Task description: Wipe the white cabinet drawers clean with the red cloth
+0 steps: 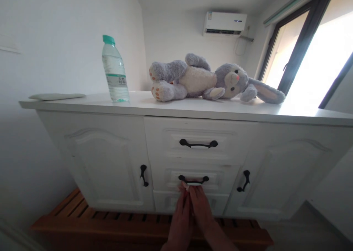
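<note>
My left hand [180, 218] and my right hand [203, 211] reach up side by side to the middle drawer [168, 177] of a white cabinet [104, 159]. Their fingertips meet just under the drawer's black handle [193, 179]. The fingers are pressed together, pinching a small white object [194, 184] right below the handle; I cannot make out what it is. Above is the top drawer with its own black handle [198, 144].
On the cabinet top [248, 113] stand a water bottle with a green cap [114, 72], a grey plush rabbit lying on its side [209, 80] and a flat pale pad [56, 96]. A wooden slatted platform [110, 221] lies below. Window at right, air conditioner [224, 23] on the wall.
</note>
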Motion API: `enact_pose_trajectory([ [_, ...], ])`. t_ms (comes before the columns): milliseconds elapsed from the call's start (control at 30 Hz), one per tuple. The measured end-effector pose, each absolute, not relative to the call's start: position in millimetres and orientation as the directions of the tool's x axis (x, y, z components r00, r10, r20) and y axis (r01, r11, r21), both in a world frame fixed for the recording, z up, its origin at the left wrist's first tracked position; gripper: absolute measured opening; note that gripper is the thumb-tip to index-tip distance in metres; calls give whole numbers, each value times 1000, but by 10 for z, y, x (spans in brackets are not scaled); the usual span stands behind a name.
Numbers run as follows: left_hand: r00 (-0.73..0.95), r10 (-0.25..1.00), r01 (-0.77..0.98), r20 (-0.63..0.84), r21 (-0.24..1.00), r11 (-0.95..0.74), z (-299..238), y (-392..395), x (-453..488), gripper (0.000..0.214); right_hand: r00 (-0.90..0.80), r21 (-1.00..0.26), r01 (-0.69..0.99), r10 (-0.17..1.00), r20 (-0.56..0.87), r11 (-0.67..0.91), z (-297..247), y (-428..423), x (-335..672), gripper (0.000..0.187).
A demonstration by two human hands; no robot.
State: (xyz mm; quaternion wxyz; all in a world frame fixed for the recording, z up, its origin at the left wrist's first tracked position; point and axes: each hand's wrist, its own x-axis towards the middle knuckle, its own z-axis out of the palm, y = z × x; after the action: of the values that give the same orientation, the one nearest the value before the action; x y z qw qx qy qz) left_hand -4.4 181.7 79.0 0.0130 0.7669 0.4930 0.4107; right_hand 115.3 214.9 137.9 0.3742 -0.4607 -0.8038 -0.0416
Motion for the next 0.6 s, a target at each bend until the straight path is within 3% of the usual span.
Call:
enact_pose_trajectory([
  [167, -70, 732, 723, 678, 540, -431, 1045, 1756, -656, 71, -316, -326, 702, 687, 655, 633, 1673, 2177, 356, 48],
  [267, -100, 709, 679, 699, 568, -465, 1305, 1800, -760, 74, -264, -375, 698, 705, 658, 611, 1936, 2176, 200, 43],
  [500, 136, 697, 656, 704, 463, -596, 1828, 1906, -342, 68, -136, -505, 732, 825, 549, 457, 2304, 1986, 779, 41],
  [600, 268, 722, 625, 638, 455, -634, 1996, 1843, -67, 72, -81, -490, 784, 845, 528, 382, 2308, 1884, 1168, 40],
])
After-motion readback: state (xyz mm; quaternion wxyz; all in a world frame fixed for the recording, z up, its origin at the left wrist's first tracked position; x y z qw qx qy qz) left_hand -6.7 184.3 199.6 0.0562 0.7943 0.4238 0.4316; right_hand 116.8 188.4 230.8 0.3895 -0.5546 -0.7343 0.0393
